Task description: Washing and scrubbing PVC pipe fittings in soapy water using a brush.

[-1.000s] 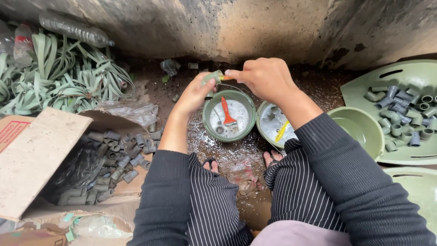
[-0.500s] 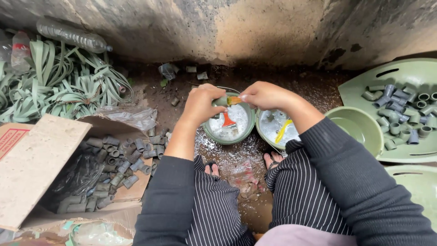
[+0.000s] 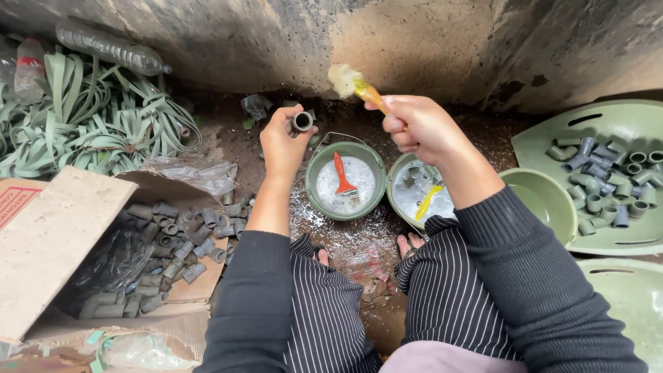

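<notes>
- The right hand is closed in a fist round the yellow handle of a small brush, bristles raised up and to the left, clear of everything below.
- The left hand pinches a short grey pipe fitting between thumb and fingertips, its open end turned toward the brush; the two are near but apart.
- Risk, as I judge it: the pinch on the fitting is light and only at its rim, so a firm stroke of the brush could knock it out of the fingers onto the dirt.
- A loaded brush held this high could drip on the sleeves or the striped trousers, or onto the ground.
- Just below the hands sit two green tins: the left tin holds white liquid and a red-handled brush, the right tin a yellow tool. A careless elbow could tip either.
- Further out, a cardboard box of grey fittings lies to the left, and a green tray of more fittings to the right.
</notes>
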